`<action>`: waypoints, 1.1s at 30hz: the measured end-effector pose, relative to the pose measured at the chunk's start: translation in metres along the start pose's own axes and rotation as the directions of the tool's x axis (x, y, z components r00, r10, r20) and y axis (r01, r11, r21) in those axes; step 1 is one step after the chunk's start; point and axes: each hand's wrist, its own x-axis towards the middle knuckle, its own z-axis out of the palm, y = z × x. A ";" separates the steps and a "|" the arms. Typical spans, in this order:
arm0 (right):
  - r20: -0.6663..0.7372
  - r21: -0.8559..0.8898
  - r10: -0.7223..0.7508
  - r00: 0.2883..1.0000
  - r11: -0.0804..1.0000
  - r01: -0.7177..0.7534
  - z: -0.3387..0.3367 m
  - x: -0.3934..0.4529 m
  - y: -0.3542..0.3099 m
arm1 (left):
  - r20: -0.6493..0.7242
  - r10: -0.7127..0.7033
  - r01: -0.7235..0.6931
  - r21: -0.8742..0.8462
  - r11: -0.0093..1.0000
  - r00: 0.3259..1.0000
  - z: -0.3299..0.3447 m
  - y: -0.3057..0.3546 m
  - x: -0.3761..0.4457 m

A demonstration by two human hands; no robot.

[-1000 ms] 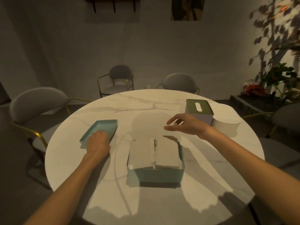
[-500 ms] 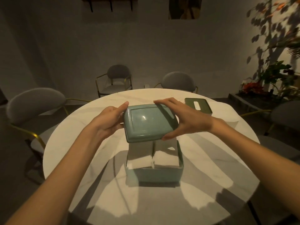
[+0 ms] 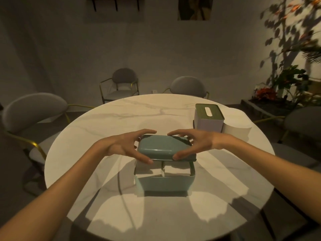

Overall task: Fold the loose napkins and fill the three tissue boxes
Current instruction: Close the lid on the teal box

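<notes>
At the near-centre of the round marble bench (image 3: 107, 122), both hands hold a teal lid (image 3: 162, 146) just above an open teal tissue box (image 3: 165, 184). Left hand (image 3: 121, 146) grips the lid's left end, thumb on the near edge, fingers curled over the far edge; right hand (image 3: 194, 143) does the same at the right end. Lid's long axis runs left-right, matching the box under it; top face tilts toward the camera, near edge lifted clear of the box rim, far edge hidden so can't tell if it touches. Inside the box: 2 stacks of folded napkins (image 3: 175, 168) side by side w/ a narrow gap between. Boxes in view: 2. The second, a pale box w/ green slotted lid (image 3: 208, 119), sits far right, long axis running near-far, slot up. A white roll (image 3: 238, 131) touches its right side, near the bench edge. Chairs: 3 clear ones at left & far side, part of another at right. Open bench on the left, far side & near side of the teal box.
</notes>
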 end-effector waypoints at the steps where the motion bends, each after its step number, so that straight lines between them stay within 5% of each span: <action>1: 0.003 -0.017 -0.013 1.000 1.000 0.014 0.000 -0.003 -0.002 | -0.001 0.021 -0.021 0.015 1.000 1.000 0.001 -0.001 -0.002; 10: -0.043 -0.275 -0.191 0.981 0.946 0.173 0.025 -0.025 -0.001 | -0.065 0.242 -0.216 0.274 0.937 0.968 0.022 -0.011 -0.019; 25: -0.047 -0.138 -0.212 0.976 0.969 0.204 0.027 -0.028 0.016 | -0.113 0.315 -0.279 0.251 0.927 0.942 0.025 -0.022 -0.011; 33: -0.029 -0.249 -0.219 0.975 0.946 0.205 0.025 -0.033 0.016 | -0.142 0.358 -0.329 0.194 0.924 0.923 0.035 -0.027 -0.019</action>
